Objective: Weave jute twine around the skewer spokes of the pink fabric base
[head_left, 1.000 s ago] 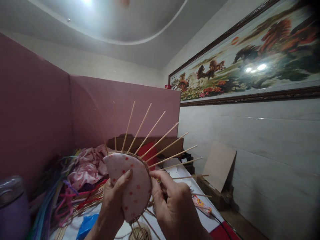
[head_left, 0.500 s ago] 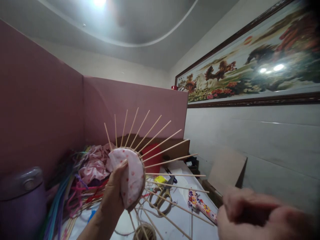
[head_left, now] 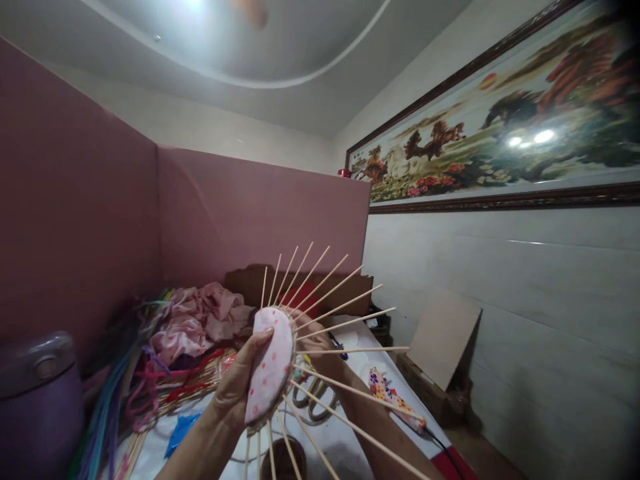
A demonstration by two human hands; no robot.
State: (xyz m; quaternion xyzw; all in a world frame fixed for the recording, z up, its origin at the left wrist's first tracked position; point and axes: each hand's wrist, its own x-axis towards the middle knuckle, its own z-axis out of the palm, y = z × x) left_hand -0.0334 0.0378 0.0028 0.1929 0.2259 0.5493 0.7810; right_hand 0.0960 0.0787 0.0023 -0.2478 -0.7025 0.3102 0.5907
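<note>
Cloth-covered disc (head_left: 269, 363), pale pink with red dots, held tilted above the white bench (head_left: 346, 455); clock readings taken about it. Thin wooden sticks (head_left: 365, 350) radiate from its rim, from 12 round through 3 to between 6 and 7. Left hand (head_left: 237, 381) at 8–9: grip clamped on the disc, thumb on the cloth face. Right hand (head_left: 316, 339) between 2 and 3, behind the sticks and close to the rim; fingers partly hidden, cannot tell whether this grip is closed on anything. Brown round object (head_left: 284, 460) at 6, detail unclear. Blue packet (head_left: 181, 433) at 8; lilac flask (head_left: 40, 407) near 9. Scissors (head_left: 314, 395) at 4, handles showing, partly behind sticks. Floral-patterned tool (head_left: 393, 399) just past 3, dark cord (head_left: 444, 449) beside it. Crumpled pink cloth (head_left: 200, 323) at 10. Leaning board (head_left: 443, 337) at 3, past the bench edge. Pink partition (head_left: 265, 207) at 12. Framed horse picture (head_left: 500, 127) on the wall at 2.
</note>
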